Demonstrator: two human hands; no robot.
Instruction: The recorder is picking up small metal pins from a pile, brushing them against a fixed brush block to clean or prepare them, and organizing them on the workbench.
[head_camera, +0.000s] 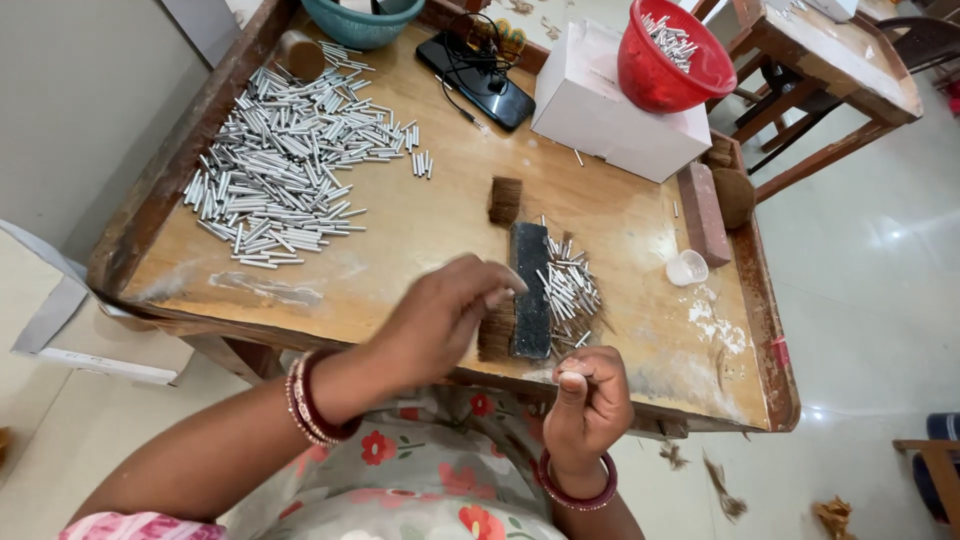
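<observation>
Head view: beside the dark block (530, 290), the left hand (440, 315) pinches something unclear, and the right hand (590, 400) is fisted (contents hidden). Metal tubes (568, 290) look light, stiff, slippery; best gripped mid-length.

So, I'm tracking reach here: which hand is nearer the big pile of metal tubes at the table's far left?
Left. The left hand hovers over the table's near edge, right of the pile of metal tubes. The right hand is farther right, off the table's edge.
</observation>
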